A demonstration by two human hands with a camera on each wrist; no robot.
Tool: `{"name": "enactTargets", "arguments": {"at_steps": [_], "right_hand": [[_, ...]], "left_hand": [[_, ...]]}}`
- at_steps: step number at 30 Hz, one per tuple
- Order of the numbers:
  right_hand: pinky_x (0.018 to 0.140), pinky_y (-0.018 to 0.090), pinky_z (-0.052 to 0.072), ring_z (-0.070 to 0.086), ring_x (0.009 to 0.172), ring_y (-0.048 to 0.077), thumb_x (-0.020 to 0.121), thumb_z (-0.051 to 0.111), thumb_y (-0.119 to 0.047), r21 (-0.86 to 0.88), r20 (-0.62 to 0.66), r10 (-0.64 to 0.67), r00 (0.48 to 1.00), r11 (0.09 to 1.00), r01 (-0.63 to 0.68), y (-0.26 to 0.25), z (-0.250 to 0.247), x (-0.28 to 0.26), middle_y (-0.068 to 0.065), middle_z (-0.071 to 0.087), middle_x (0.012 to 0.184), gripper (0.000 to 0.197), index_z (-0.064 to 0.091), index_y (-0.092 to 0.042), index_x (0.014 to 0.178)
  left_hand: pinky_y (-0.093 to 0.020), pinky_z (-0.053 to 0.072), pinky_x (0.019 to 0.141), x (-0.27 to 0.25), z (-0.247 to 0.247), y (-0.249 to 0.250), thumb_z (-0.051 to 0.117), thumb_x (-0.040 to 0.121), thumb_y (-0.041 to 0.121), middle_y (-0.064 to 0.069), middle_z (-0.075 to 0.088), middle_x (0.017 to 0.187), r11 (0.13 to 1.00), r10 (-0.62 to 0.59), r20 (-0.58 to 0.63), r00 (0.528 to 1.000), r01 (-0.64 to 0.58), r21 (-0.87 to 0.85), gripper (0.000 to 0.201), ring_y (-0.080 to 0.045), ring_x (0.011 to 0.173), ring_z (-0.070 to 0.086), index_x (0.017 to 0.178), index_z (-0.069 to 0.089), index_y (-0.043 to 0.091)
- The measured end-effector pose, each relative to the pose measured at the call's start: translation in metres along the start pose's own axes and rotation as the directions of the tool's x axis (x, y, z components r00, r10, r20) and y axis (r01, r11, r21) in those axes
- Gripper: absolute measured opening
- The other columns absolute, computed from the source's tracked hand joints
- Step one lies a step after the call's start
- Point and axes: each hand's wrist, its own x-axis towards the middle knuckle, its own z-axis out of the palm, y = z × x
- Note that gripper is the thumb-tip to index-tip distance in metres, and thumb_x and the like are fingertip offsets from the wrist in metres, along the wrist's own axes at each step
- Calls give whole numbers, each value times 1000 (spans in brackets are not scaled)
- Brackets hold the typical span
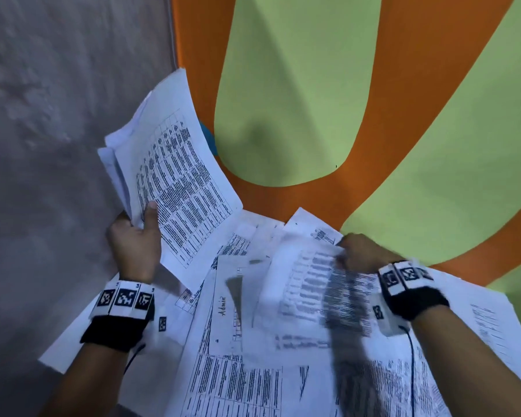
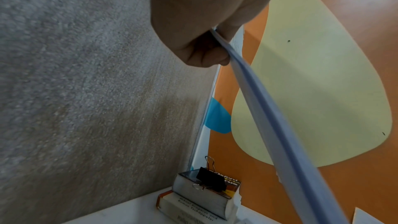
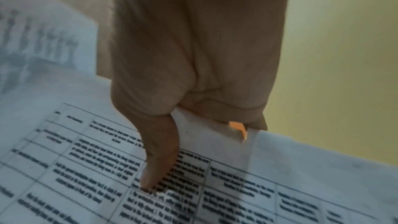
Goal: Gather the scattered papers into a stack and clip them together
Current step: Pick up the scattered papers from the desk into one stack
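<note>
The left hand is holding up a gathered bundle of papers off the table, thumb pressed flat on the printed top sheet and the other fingers curled behind it; from the left wrist view the bundle is showing edge-on, pinched between thumb and curled fingers; its sheets are not squared, with corners sticking out along the upper left edge. The right hand is gripping a single printed sheet by its far edge, lifted and bowing above the pile and blurred in the head view; in the right wrist view the thumb is lying on top of that sheet and the fingers are tucked under its edge, so it is being pinched between them. Under both forearms the remaining loose papers are lying overlapped at odd angles on the table, which is showing an orange surface with pale green shapes; some sheets are hanging past the table's left edge over the grey carpet. One sheet in the pile is carrying a handwritten word near its top edge. A black binder clip is sitting well apart from the hands, on top of two stacked books, seen only from the left wrist. Both wrists are wearing black bands with white square-patterned marker tags.
</note>
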Motion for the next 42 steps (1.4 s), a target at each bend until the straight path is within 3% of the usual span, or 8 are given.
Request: {"name": "enactTargets", "arguments": {"at_steps": [6, 13, 18, 21, 28, 34, 38, 42], "right_hand": [[109, 55, 30, 40, 133, 25, 82, 60, -16, -59, 86, -94, 992, 993, 99, -49, 50, 40, 3, 53, 133, 39, 57, -26, 119], [108, 55, 28, 42, 127, 25, 78, 59, -17, -150, 138, -73, 988, 984, 94, -53, 64, 55, 3, 49, 133, 59, 49, -22, 136], [86, 34, 45, 62, 100, 29, 80, 58, -5, 26, -12, -170, 985, 985, 170, -46, 56, 38, 11, 65, 113, 26, 66, -14, 103], [60, 30, 41, 60, 78, 28, 78, 60, 2, 204, -184, -172, 968, 957, 208, -26, 38, 19, 13, 66, 90, 29, 50, -19, 96], [43, 22, 38, 49, 45, 12, 88, 65, -9, 630, -379, 277, 883, 776, 27, 64, -20, -55, 11, 57, 64, 11, 64, 2, 91], [59, 33, 39, 53, 64, 22, 81, 75, -16, 853, -130, 510, 850, 495, -167, 116, 40, -112, 21, 63, 68, 22, 66, 4, 79], [51, 31, 31, 44, 53, 20, 85, 70, -12, 900, 41, 679, 733, 294, -322, 105, 112, -162, 16, 53, 58, 25, 63, 9, 73], [57, 38, 56, 66, 62, 29, 83, 73, -25, 801, 72, 760, 646, 343, -492, 87, 162, -178, 22, 69, 71, 32, 63, 4, 72]], "left_hand": [[-28, 46, 78, -6, -5, 2, 64, 91, 25, -24, 70, 98, 998, -54, 44, 998, 53, 22, 35, -23, 92, 66, 98, 67, -9], [-28, 44, 78, -4, -24, 0, 64, 90, 25, -23, 70, 101, 997, -64, 60, 996, 61, 50, 36, -19, 92, 62, 102, 66, -9], [-24, 44, 79, -3, -21, -3, 63, 91, 26, -21, 70, 105, 998, -40, 65, 997, 36, 50, 36, -20, 97, 63, 105, 67, -7], [-26, 44, 73, -2, -13, -3, 63, 91, 24, -25, 70, 100, 999, -33, 81, 996, 31, 28, 34, -30, 97, 67, 100, 67, -9], [-27, 43, 77, -7, 8, 1, 63, 91, 28, -29, 69, 104, 999, 15, 113, 994, -10, -42, 40, -36, 99, 67, 103, 66, -10], [-47, 53, 84, -14, 26, 4, 63, 87, 40, -24, 70, 108, 997, -63, 140, 988, 69, -40, 50, -33, 101, 68, 107, 66, -6], [-47, 54, 87, -24, 34, 9, 63, 89, 34, -21, 69, 110, 997, -62, 167, 984, 70, -45, 45, -29, 102, 67, 110, 66, -6], [-42, 50, 74, -36, 42, 15, 62, 91, 31, -21, 69, 102, 998, -48, 222, 974, 54, -23, 43, -19, 93, 62, 103, 65, -10]]}}
